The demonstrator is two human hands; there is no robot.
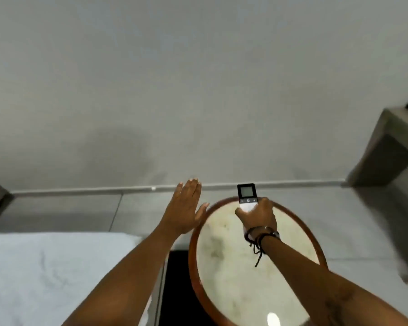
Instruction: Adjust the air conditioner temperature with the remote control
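My right hand grips the small white remote control with a grey screen, raised above the round, wood-rimmed marble surface.
Its fingers wrap the remote's lower half, screen end pointing at the wall. My left hand hovers flat and empty, fingers spread straight, beside the white bed.

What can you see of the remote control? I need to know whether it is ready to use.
The slim rectangular remote control has a dark upper face with a pale grey screen, a row of small buttons beneath, and a white lower body. It is held roughly upright, screen toward the camera, above the far edge of the round, brown-rimmed, pale-topped table. The right hand wraps its lower half, thumb near the buttons. The screen's reading is too blurred to tell.
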